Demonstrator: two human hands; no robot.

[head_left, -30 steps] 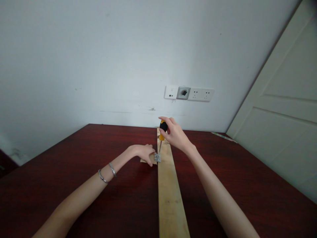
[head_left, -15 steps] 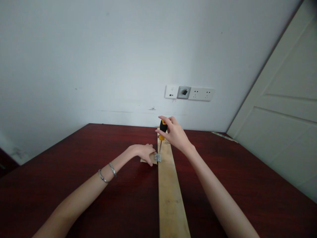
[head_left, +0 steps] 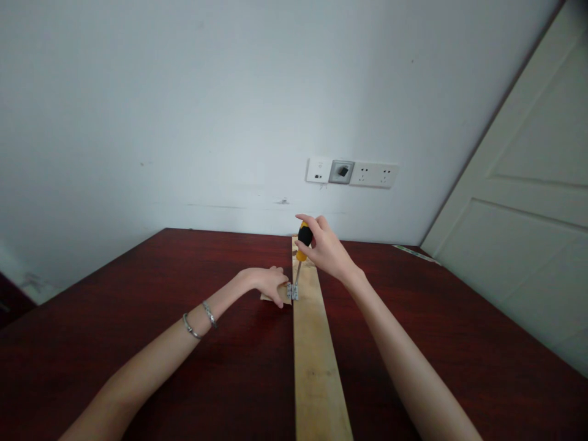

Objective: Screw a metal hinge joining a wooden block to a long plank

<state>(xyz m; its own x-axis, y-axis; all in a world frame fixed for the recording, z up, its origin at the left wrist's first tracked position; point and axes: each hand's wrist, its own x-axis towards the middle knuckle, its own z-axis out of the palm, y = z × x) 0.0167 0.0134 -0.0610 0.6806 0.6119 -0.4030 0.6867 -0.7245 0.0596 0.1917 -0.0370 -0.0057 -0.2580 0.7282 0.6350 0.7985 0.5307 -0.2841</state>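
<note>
A: Hands?
B: Right hand (head_left: 327,248) is closed round a black-and-yellow screwdriver (head_left: 304,240), shaft slightly tilted, tip down at a small steel hinge (head_left: 293,291). Can't tell from this view if the tip sits in a screw.
A: Left?
B: Left hand (head_left: 269,285) lies mostly flat, not gripping, on a small wood offcut (head_left: 275,296), just beside the hinge. Two bangles (head_left: 198,321) on that wrist.
A: Layout?
B: Hinge sits at the seam between offcut and a long pine board (head_left: 315,343). Both lie flat on a dark red wooden table (head_left: 413,318), board running away from the person toward the wall.
A: Handling?
B: Board looks light and stiff, but it's loose on a smooth top, so it may creep under torque. Offcut is lighter, likely to shift first; hold it down on its flat face, clear of the hinge. Hinge looks tiny and hard to pinch, so take it by the edges of its leaves. Screwdriver: keep the palm on the handle end, press straight down.
A: Anything else nearby?
B: Socket strip (head_left: 351,173) on the wall, door (head_left: 519,153) at right.
</note>
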